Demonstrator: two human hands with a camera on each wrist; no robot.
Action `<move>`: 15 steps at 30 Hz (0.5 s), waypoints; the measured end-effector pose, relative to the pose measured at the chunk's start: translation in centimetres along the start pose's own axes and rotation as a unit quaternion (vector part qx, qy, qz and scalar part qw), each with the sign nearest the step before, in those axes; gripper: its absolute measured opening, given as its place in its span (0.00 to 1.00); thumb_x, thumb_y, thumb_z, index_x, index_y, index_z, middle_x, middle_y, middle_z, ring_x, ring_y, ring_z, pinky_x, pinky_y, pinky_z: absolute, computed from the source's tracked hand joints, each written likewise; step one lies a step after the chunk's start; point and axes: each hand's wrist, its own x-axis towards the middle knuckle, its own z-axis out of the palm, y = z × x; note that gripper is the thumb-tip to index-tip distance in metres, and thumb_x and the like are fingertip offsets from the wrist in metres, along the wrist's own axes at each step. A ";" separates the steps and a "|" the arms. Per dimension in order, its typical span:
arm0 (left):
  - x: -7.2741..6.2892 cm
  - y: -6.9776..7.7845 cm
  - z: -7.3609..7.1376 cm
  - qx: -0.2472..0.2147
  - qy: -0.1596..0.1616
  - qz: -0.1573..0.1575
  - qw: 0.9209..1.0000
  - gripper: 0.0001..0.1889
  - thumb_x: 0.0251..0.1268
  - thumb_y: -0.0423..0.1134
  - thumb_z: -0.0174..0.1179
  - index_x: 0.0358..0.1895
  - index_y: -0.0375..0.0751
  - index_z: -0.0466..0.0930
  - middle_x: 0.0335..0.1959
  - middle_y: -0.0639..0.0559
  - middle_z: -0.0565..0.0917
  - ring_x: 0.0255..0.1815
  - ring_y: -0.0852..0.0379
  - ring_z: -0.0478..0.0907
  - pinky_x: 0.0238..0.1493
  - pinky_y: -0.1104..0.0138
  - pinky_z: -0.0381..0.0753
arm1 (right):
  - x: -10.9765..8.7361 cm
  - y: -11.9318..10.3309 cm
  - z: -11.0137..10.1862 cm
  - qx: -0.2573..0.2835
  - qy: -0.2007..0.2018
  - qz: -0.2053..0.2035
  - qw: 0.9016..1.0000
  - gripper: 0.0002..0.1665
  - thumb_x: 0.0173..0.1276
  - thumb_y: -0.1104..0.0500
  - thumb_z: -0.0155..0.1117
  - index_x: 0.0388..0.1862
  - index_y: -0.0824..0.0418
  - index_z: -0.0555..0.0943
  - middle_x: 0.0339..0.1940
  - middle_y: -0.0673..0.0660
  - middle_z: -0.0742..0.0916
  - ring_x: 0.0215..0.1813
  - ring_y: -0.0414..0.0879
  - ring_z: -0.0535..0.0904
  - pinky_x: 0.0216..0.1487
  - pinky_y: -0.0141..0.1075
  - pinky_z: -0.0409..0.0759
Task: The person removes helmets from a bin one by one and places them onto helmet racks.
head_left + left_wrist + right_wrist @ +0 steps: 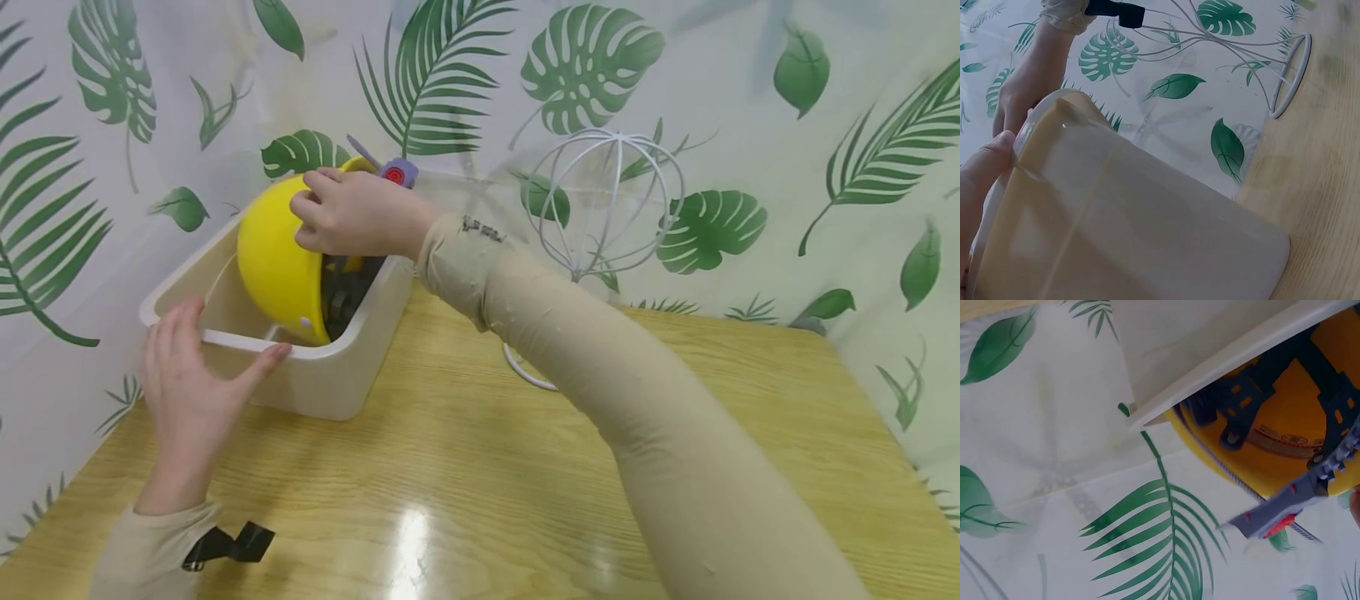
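A yellow hard hat (273,250) lies tilted on its side in a white plastic bin (322,387). Its dark inner harness (1254,394) shows in the right wrist view, along with a grey-purple adjuster strap (1285,503) with red parts that sticks out past the rim. My right hand (352,212) holds the hat near its upper edge, fingers curled, with their tips partly hidden. At the bin's near left corner, my left hand (187,375) grips the rim, its thumb (988,159) lying along the edge.
A white wire stand with a round cage top (615,204) stands right of the bin, behind my right forearm. Both rest on a wood-grain table (450,483). A leaf-patterned wall covering (480,92) rises close behind the bin.
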 end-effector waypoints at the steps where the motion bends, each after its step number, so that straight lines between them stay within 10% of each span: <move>1: 0.0 0.0 0.0 0.002 -0.002 -0.001 1.000 0.52 0.45 0.64 0.69 0.70 0.38 0.59 0.69 0.41 0.63 0.69 0.41 0.54 0.70 0.48 0.44 | -0.2 0.1 0.0 0.001 -0.002 0.007 1.000 0.11 0.75 0.67 0.49 0.51 0.64 0.76 0.47 0.64 0.79 0.48 0.60 0.76 0.55 0.46 0.77; 15: 0.2 0.3 0.0 0.007 -0.003 0.001 1.000 0.53 0.45 0.65 0.69 0.70 0.36 0.60 0.68 0.40 0.65 0.68 0.41 0.55 0.70 0.49 0.45 | -3.9 3.1 -2.1 -0.049 0.031 -0.002 0.998 0.14 0.78 0.66 0.39 0.54 0.64 0.72 0.41 0.63 0.78 0.38 0.55 0.74 0.30 0.38 0.81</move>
